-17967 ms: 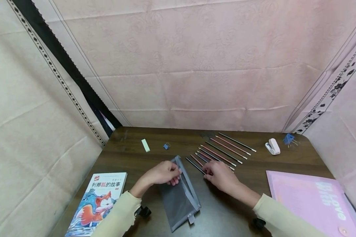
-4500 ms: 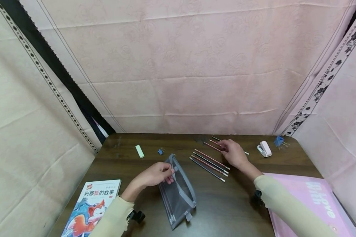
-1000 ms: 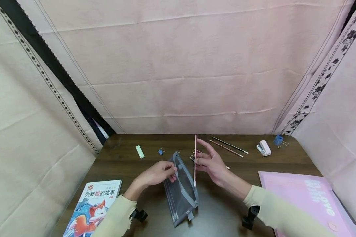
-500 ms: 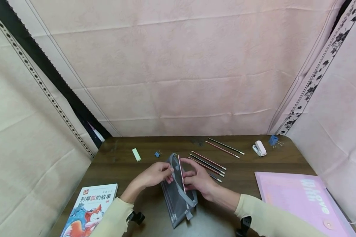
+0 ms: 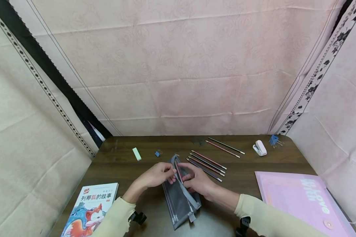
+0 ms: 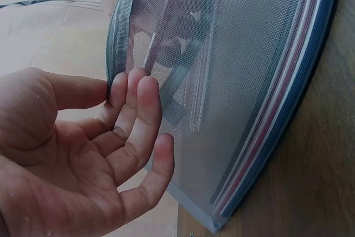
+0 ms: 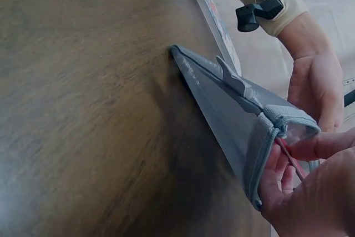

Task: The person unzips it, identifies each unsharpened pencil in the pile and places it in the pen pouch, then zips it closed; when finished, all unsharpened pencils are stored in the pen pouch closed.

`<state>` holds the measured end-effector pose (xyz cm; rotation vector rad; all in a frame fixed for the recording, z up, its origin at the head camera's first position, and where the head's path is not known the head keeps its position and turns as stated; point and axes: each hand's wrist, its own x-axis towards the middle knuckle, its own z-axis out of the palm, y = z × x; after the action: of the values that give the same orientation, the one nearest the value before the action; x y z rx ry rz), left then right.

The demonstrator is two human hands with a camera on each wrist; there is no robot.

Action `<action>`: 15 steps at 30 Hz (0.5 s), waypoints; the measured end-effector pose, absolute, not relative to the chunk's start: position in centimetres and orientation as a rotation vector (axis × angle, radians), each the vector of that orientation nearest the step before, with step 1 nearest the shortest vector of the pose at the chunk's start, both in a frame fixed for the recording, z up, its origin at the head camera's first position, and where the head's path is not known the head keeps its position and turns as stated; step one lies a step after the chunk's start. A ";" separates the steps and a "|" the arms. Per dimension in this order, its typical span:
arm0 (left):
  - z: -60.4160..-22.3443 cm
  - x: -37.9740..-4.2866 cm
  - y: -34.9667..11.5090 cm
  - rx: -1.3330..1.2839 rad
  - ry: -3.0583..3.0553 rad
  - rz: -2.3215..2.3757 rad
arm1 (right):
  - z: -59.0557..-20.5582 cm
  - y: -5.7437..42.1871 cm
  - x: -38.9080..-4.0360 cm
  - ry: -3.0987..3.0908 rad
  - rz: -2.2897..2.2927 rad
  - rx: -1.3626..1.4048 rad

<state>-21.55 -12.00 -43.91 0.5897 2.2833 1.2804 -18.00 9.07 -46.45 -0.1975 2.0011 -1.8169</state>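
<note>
A grey mesh zip pouch (image 5: 178,204) stands tilted on the desk with its mouth spread. My left hand (image 5: 156,174) pinches the zipper edge of that mouth between thumb and index finger, its other fingers loosely bent, as the left wrist view shows. My right hand (image 5: 198,181) reaches in at the mouth and holds a red pencil (image 7: 290,158) there, partly hidden by the mesh and fingers. Through the mesh in the left wrist view, several pencils (image 6: 272,104) lie along the pouch's lower edge. On the desk beyond my right hand lie several dark and red pencils (image 5: 209,161).
A pale green eraser (image 5: 136,154) and a small blue clip (image 5: 158,153) lie at the back left. At the back right are a white stapler (image 5: 259,148) and a larger blue clip (image 5: 274,140). A fox storybook (image 5: 89,210) lies left, a pink folder (image 5: 293,197) right.
The right hand has carried a red pencil from the desk over to the pouch and lowered it into the mouth. Fewer pencils lie on the desk than earlier. The left hand keeps its pinch.
</note>
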 end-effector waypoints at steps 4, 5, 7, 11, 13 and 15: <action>-43.9 -21.7 -12.0 0.587 2.284 1.289 | -46.4 9.3 -18.1 2.018 -1.818 -0.214; -43.9 -21.7 -12.0 0.585 2.283 1.294 | -46.5 9.4 -18.1 2.027 -1.822 -0.225; -43.9 -21.8 -12.1 0.582 2.287 1.298 | -46.5 9.7 -18.1 2.052 -1.833 -0.250; -43.9 -21.8 -12.3 0.582 2.296 1.300 | -46.7 10.6 -18.5 2.106 -1.879 -0.293; -44.0 -21.8 -12.3 0.580 2.297 1.299 | -46.8 11.3 -18.9 2.118 -1.917 -0.316; -44.0 -21.8 -12.4 0.576 2.295 1.294 | -46.9 12.1 -19.4 2.116 -1.965 -0.330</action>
<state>-21.83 -12.42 -43.96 0.5756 2.2946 1.2943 -19.41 12.07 -46.87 -0.3298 2.1164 -1.9652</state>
